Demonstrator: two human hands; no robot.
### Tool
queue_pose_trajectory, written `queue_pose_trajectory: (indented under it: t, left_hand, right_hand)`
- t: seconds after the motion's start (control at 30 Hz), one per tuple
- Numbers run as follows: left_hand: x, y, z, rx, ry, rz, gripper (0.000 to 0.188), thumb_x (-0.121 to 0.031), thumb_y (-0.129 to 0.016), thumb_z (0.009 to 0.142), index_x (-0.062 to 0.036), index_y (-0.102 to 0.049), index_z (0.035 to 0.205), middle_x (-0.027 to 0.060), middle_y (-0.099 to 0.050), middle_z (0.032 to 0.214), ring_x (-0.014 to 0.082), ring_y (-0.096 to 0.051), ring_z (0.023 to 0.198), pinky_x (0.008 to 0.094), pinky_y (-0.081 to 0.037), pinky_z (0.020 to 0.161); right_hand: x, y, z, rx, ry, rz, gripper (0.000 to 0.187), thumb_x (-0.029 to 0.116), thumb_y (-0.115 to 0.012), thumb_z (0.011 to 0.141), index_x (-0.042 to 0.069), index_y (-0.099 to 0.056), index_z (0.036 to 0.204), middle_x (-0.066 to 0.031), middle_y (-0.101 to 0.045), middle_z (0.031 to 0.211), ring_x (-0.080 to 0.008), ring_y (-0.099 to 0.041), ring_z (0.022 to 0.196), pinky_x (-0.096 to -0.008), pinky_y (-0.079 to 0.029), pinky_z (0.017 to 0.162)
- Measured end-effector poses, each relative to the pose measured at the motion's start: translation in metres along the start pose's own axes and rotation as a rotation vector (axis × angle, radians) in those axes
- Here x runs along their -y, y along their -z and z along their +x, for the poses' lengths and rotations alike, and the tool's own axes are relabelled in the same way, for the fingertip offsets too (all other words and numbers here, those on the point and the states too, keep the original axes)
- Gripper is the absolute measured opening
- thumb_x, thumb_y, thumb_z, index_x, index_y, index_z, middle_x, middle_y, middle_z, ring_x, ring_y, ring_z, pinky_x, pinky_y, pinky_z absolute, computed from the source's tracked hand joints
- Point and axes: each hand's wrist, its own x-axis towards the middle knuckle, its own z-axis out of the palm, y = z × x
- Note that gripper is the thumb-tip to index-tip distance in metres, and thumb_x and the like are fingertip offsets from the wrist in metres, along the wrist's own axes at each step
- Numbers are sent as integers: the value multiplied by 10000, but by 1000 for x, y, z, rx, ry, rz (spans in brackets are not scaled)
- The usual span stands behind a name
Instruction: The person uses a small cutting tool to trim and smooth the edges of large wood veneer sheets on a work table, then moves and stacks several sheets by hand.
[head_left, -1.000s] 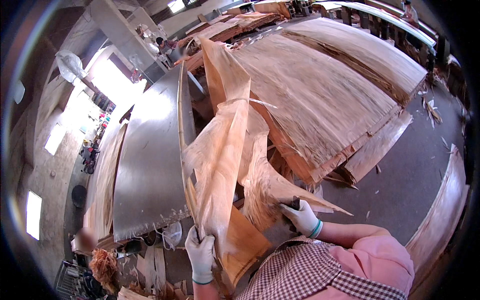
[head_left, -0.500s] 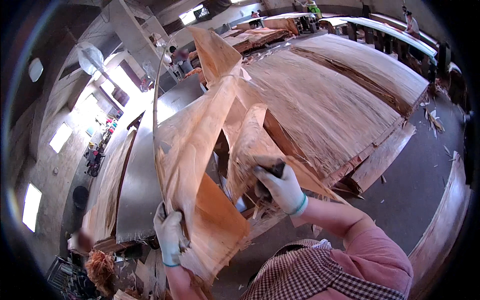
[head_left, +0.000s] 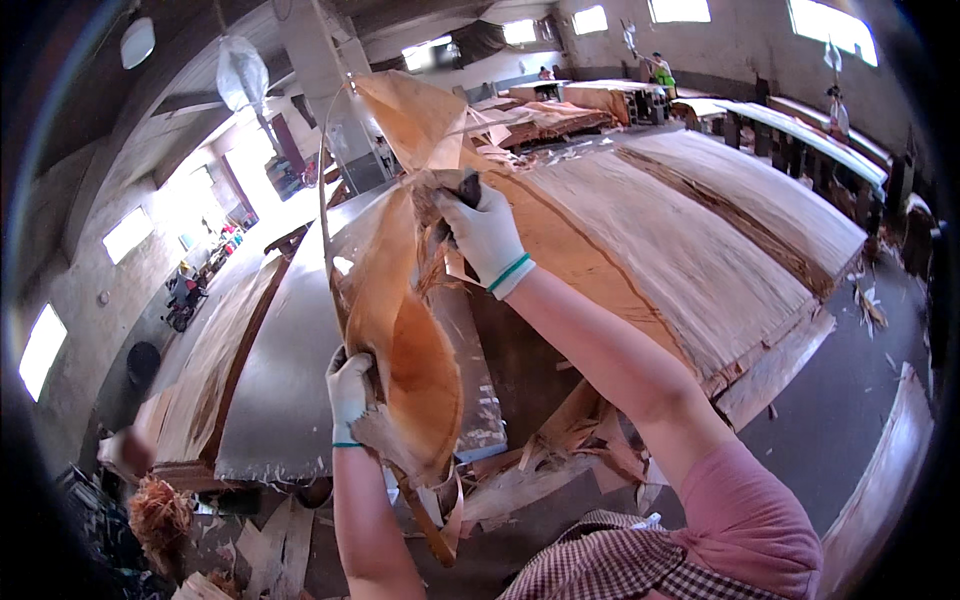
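Observation:
A large, thin sheet of orange-brown wood veneer [head_left: 430,360] hangs curled and twisted in front of me. My left hand [head_left: 350,393], in a white glove with a green cuff, is closed on its lower left edge. With the arm stretched out, my right hand [head_left: 488,235], gloved the same way, grips a bunched, frayed part of the veneer farther up. Dark patches mark the right glove's fingertips. Above that hand a pointed flap of veneer [head_left: 415,115] stands up. Beneath the sheet lies a smooth grey metal tabletop [head_left: 275,370].
Stacks of veneer [head_left: 680,240] fill the right side, and another stack [head_left: 215,370] lies at left. Torn scraps [head_left: 590,430] gather below my right arm. A ball of shredded fibre [head_left: 160,515] sits at lower left. People [head_left: 660,75] work far back.
My right hand has moved up and away from me, bunching the veneer toward the left. My left hand keeps its edge. The sheet looks narrower and more twisted, and the view has tilted up.

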Motion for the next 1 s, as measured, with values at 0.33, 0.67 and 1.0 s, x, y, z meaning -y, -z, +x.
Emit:
queue_pose_trajectory:
  t: [0.33,0.67,1.0]
  left_hand:
    - [67,103,54,-152,-27,90,254,20,-482,749,46,-609,967,57,-624,908,153,-592,744,273,-485,680]
    - [92,240,85,-298,53,306,123,-59,-535,843,-7,-615,920,25,-618,814,136,-573,669,269,-477,654]
    - [82,394,109,-226,185,217,112,-81,-556,844,-16,-619,911,36,-630,812,154,-597,695,285,-497,676]
  right_hand:
    - [-126,-142,27,519,-77,-109,168,114,-563,892,43,-604,1039,-31,-595,757,-67,-563,626,-238,-473,565]
    - [-300,-220,-69,736,47,-389,167,188,-539,865,51,-560,958,-188,-603,866,-366,-598,828,-413,-477,749]
    - [-362,-283,-109,692,249,-389,108,174,-563,856,88,-582,919,-90,-627,857,-258,-613,833,-361,-479,713]
